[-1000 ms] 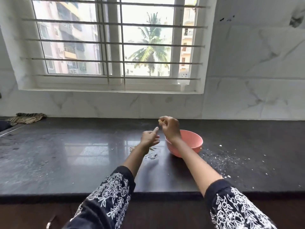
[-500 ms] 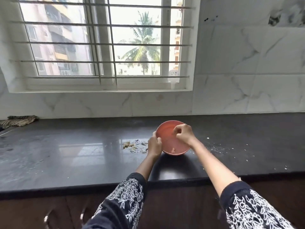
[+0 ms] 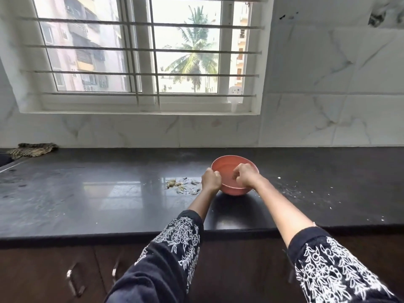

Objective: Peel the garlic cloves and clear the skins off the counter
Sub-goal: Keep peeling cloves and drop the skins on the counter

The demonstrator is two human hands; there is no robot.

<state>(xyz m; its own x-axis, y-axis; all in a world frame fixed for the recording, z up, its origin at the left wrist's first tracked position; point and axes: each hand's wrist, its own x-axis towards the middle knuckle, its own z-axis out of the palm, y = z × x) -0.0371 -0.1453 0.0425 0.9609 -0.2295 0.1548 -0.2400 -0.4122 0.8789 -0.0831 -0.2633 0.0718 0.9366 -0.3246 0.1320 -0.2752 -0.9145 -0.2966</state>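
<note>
Two hands of mine meet at the pink bowl (image 3: 227,189) on the dark surface (image 3: 87,193), centre frame: my left hand (image 3: 211,180) curls on its rim, my right hand (image 3: 246,177) hangs curled inside, contents unclear. Garlic skins (image 3: 182,185) lie just left.

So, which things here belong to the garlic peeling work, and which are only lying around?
Belonging to the job:
- pink bowl, left hand at its rim, right hand reaching into it
- garlic skins heaped on the counter left of the bowl
- small white bits right of the bowl

Just lying about:
- checked cloth at the far left corner
</note>
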